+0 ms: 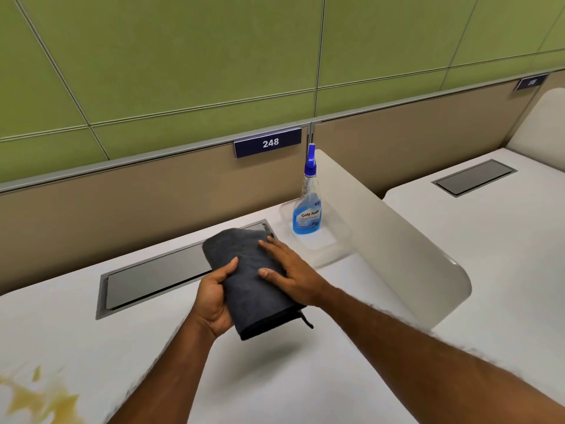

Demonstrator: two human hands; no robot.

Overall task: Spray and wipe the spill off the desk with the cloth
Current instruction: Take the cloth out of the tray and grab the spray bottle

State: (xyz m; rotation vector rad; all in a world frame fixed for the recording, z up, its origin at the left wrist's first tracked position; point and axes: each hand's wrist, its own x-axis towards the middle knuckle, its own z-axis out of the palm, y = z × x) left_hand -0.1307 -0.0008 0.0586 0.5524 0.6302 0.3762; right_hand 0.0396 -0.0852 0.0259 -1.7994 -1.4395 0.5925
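A folded dark grey cloth [244,280] is held above the white desk [275,377]. My left hand [214,298] grips its left edge from below, thumb on top. My right hand [290,270] lies flat on the cloth's right side, fingers spread. A yellowish spill [33,396] stains the desk at the near left corner. The spray bottle [307,206], clear with blue liquid and a blue trigger head, stands upright in a clear tray [330,243] at the back right, beyond both hands.
A grey cable hatch [153,276] is set into the desk behind the cloth. A white rounded divider [397,240] rises on the right, with a neighbouring desk [504,240] past it. A beige partition with a "248" sign [269,143] closes off the back.
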